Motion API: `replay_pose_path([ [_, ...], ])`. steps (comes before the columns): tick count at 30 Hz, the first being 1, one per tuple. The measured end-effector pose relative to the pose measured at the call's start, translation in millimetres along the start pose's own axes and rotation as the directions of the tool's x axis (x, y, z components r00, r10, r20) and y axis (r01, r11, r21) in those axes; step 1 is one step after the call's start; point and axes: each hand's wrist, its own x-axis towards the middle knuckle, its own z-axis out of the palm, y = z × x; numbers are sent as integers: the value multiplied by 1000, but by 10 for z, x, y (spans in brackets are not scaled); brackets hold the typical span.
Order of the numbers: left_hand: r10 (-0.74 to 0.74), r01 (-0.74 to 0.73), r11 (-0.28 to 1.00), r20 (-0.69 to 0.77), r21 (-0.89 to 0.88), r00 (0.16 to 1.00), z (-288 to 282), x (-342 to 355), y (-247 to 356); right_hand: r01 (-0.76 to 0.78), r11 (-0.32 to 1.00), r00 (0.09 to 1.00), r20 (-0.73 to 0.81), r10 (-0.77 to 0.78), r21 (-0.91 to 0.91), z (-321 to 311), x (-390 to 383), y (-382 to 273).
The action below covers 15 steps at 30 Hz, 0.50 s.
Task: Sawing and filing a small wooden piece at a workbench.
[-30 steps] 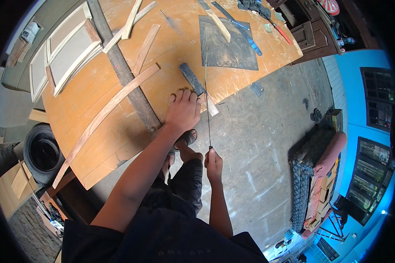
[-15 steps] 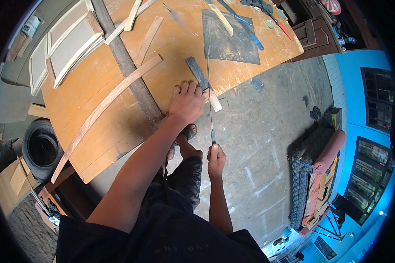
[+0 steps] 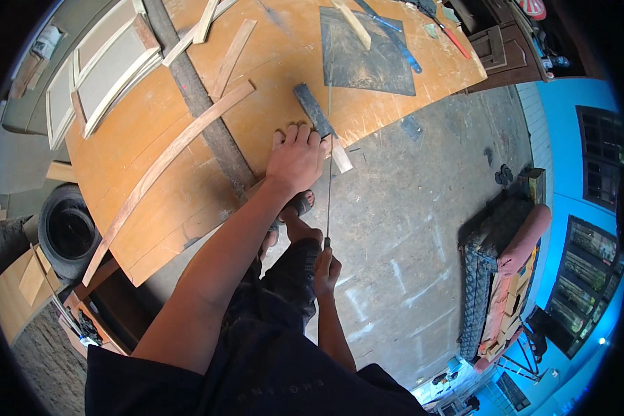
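Head view: right hand (image 3: 326, 272) closed round the handle of a saw (image 3: 329, 201), off the near side of the bench (image 3: 152, 243); thin blade seen nearly edge-on, running far past the bench edge. Left hand (image 3: 295, 156) palm down at that edge, just left of the blade, fingers bent; whether it grips or only presses, cannot tell, underside hidden. Pale wooden strip (image 3: 342, 158) juts over the edge right of the left hand, blade across it; exact contact too fine to read. Closest obstacle: dark block (image 3: 312, 107), slanting away just far of the fingers, near end close by the blade. Farther off, a dark sheet (image 3: 340, 76) with a pale stick (image 3: 353, 24) and a blue-and-black tool (image 3: 399, 48) lying over it; red-handled tool (image 3: 457, 43) to their right. Left of the hands, a dark plank (image 3: 218, 142) spans the bench, a long curved strip (image 3: 156, 177) crossing over it, a shorter strip (image 3: 234, 59) beyond. Far left, pale framed panels (image 3: 121, 66); tyre (image 3: 45, 232) off the bench's left end. Sandalled foot (image 3: 299, 202) on the floor (image 3: 395, 208) below the left wrist; padded furniture (image 3: 480, 305) well to the right.
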Motion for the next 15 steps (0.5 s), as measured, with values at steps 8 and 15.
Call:
replay_pose_path([
  [8,-15,17,999,44,-44,999,7,58,51,-4,996,1000,17,2,89,453,865,-433],
  [15,-13,13,1000,15,-15,1000,22,32,-29,-60,995,997,61,56,79,-183,169,55],
])
